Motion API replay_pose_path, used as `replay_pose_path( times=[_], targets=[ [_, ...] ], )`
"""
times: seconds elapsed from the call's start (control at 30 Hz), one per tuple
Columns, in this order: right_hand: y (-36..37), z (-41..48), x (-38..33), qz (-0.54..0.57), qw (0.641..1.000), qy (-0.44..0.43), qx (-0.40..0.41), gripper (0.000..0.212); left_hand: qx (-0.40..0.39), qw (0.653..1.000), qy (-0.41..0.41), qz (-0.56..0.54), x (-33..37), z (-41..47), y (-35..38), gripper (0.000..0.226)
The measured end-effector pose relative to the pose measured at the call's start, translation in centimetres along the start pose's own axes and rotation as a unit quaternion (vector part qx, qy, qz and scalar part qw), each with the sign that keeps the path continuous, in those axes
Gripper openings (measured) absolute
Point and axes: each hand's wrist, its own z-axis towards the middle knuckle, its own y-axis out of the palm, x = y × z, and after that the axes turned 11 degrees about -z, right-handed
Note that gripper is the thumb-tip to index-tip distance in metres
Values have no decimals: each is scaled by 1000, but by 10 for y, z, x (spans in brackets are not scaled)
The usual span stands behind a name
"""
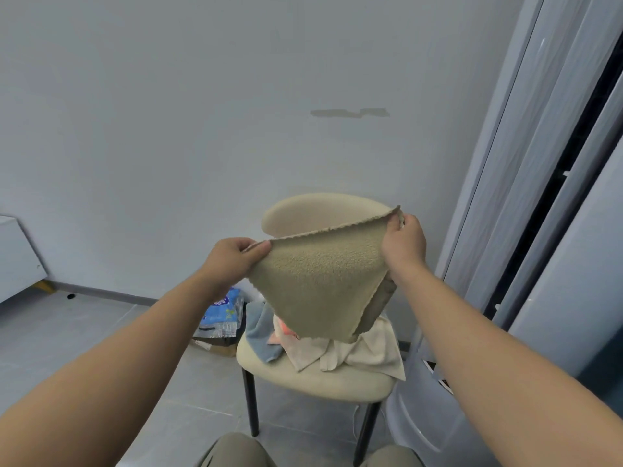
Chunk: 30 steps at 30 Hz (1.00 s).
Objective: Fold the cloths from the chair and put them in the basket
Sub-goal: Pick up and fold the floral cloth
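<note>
Observer: we log both hands raised over the chair [313, 377]. Left hand [232, 261] pinches one top corner of the tan cloth [320, 284] between thumb and curled fingers; right hand [403, 244] pinches the other top corner the same way. Cloth hangs in the air, apparently doubled, its low tip just above the pile of cloths [337, 352] on the seat

Checker: we note risks. Top edge sags between the two pinches, so the layers may slip out of line and the fold go crooked. Each grip takes only a corner; one slack pinch and the cloth drops onto the pile

Observer: we add that the hanging tip could catch the white cloth [371, 345] and drag it off the seat

Checker: agreed. Basket [414, 419] stands low on the right, just beside the chair, partly hidden by the right forearm; we judge a blind reach could miss its rim
</note>
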Motion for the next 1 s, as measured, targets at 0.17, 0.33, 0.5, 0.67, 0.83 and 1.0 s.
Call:
replay_pose_path(
  times=[0.17,0.33,0.5,0.67,0.83,1.0],
  targets=[
    [1,5,15,-24,999,41,-21,34,10,969,-93,-227,3,0,5,23],
    [5,2,22,-92,990,50,-90,34,66,945,-175,-269,10,0,21,17],
    [8,-25,2,-61,995,-38,-63,46,19,948,-163,-271,20,-8,46,14],
    [25,-64,-15,-4,986,-122,-110,20,11,964,-127,-232,12,-12,68,17],
    [37,-90,-16,-13,975,-172,-141,16,3,967,-123,-225,12,-23,78,24],
    [39,-96,-17,15,976,-161,-148,18,-4,959,-126,-253,17,-29,78,31]
  ],
)
